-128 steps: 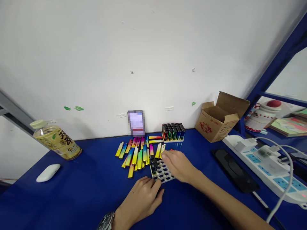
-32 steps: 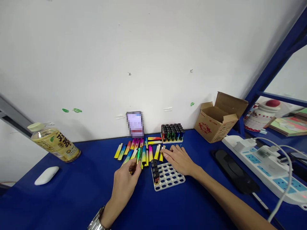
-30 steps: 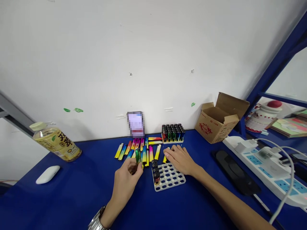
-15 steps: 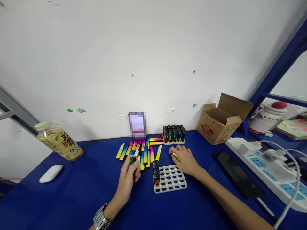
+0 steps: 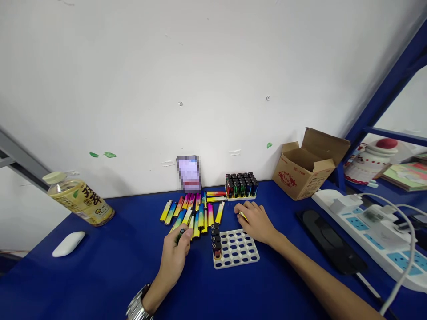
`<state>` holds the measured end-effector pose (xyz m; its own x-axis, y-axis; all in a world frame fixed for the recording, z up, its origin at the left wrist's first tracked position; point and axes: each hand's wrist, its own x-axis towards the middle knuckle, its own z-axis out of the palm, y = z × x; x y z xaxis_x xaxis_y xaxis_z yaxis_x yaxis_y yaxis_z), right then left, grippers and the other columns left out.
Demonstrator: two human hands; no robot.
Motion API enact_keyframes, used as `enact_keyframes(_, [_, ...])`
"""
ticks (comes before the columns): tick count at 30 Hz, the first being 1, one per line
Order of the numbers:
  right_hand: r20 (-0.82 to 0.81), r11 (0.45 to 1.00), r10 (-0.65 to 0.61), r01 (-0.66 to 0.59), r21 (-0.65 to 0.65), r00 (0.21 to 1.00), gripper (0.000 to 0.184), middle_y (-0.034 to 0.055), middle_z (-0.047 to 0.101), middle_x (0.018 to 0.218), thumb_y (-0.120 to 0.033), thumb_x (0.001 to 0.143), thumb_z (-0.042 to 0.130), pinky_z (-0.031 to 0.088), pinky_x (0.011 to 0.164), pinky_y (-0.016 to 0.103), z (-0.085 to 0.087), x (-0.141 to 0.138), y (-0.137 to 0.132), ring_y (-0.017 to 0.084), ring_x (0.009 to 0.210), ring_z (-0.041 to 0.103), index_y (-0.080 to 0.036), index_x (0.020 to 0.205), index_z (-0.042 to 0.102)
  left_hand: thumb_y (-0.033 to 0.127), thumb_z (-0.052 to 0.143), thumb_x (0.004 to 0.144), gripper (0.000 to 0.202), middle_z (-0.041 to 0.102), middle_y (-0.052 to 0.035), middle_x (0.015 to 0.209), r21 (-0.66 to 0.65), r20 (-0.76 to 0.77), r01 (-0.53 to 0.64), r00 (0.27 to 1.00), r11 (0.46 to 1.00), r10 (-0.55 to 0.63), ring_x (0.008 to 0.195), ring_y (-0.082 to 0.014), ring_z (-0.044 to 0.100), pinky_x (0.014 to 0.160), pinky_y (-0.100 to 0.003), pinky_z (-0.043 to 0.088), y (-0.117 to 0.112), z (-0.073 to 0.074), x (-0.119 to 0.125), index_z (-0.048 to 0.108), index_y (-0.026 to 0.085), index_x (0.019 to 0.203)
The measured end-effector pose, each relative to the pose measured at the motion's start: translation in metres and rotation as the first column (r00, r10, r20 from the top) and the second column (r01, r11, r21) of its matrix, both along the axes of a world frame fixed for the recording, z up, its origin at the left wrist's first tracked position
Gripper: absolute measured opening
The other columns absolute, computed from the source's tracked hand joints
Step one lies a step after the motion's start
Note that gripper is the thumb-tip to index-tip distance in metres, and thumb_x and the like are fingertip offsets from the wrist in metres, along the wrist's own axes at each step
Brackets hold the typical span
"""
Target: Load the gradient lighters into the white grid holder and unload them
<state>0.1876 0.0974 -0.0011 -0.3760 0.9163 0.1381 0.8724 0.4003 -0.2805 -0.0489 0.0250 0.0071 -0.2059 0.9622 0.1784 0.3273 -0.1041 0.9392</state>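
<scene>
My left hand point(image 5: 174, 254) is closed around a dark green lighter point(image 5: 180, 233), its end showing above the thumb. Curled over a yellow-ended lighter point(image 5: 243, 216), my right hand point(image 5: 256, 223) rests just behind the white holed tray point(image 5: 237, 249); most of that lighter is hidden under the fingers. Several black-topped lighters point(image 5: 216, 242) stand upright in the tray's left column. Loose gradient-coloured lighters point(image 5: 201, 217) lie in a pile between my hands, beyond the left one. A second tray point(image 5: 242, 186), packed with upright lighters, stands by the wall.
An open cardboard box point(image 5: 302, 171) sits at the back right. Along the right lie a black phone point(image 5: 330, 240) and a white power strip point(image 5: 370, 235) with cables. A tilted drink bottle point(image 5: 80, 200) and a white case point(image 5: 68, 244) are at left. A screen point(image 5: 189, 174) leans on the wall.
My left hand has drawn slightly back and left with the dark green lighter, uncovering more of the loose lighters beside it. My right hand stays nearly in place.
</scene>
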Motion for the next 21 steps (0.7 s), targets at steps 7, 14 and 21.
enact_keyframes(7, [-0.022,0.999,-0.011,0.01,-0.036,1.0,0.037,0.0078,0.062,0.1,-0.021,0.09,0.04,0.034,0.076,0.035,0.001,0.0,0.0,0.025,0.092,0.055,-0.026,0.125,0.05,0.049,0.047,0.084,0.038,0.029,0.0077,0.049,-0.029,0.004,0.062,0.998,0.998,-0.062,0.043,-0.0078,0.026,0.041,-0.022,0.025,-0.001,-0.005,-0.001,0.038,0.021,0.061])
enact_keyframes(14, [-0.161,0.995,-0.053,0.038,-0.093,0.985,0.033,0.0134,0.063,0.109,-0.024,0.091,0.041,0.037,0.086,0.04,-0.007,0.0,0.005,0.028,0.102,0.054,-0.016,0.122,0.05,0.041,0.03,0.096,0.032,0.054,-0.0025,0.069,0.297,-0.112,0.271,0.962,0.916,-0.248,0.065,-0.0148,0.053,0.06,-0.029,0.047,-0.022,0.003,0.015,0.049,0.021,0.081])
enact_keyframes(21, [-0.533,0.999,-0.001,-0.019,-0.032,0.846,0.012,0.0045,0.059,0.082,-0.031,0.091,0.04,0.044,0.069,0.032,-0.01,0.003,0.011,0.019,0.073,0.056,-0.02,0.09,0.045,0.037,0.038,0.095,0.026,0.053,-0.0003,0.063,0.354,-0.445,0.43,0.858,0.831,-0.255,0.054,-0.0127,0.05,0.051,-0.025,0.045,-0.032,0.005,0.025,0.056,0.02,0.087])
